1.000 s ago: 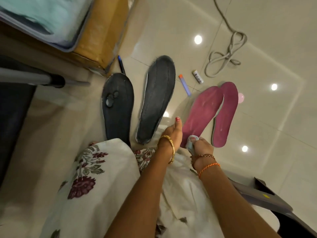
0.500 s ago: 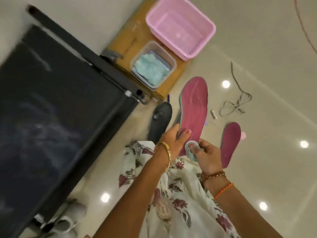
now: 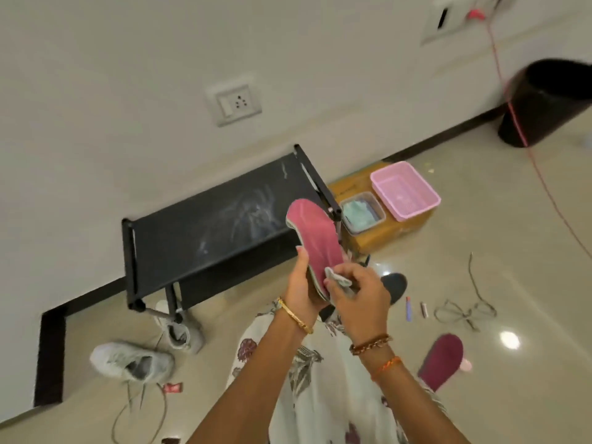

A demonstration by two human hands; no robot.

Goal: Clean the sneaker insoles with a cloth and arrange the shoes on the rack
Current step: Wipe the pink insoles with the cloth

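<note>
Glossy beige tile floor (image 3: 480, 219), white wall (image 3: 128, 91), black rack (image 3: 208, 232), 2 sneakers (image 3: 134, 360)

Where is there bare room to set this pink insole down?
The rack top looks bare. Bare floor lies between the pink basket and the loose laces. It is crowded by the white sneakers and around the other pink insole.

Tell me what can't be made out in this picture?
Head view only:
- Black insole: mostly hidden behind the right hand.
- Cloth: mostly covered by that hand's fingers.
- Pink insole, held by the left hand: dirt lost to motion blur.
- Sneakers: insides too dark.
</note>
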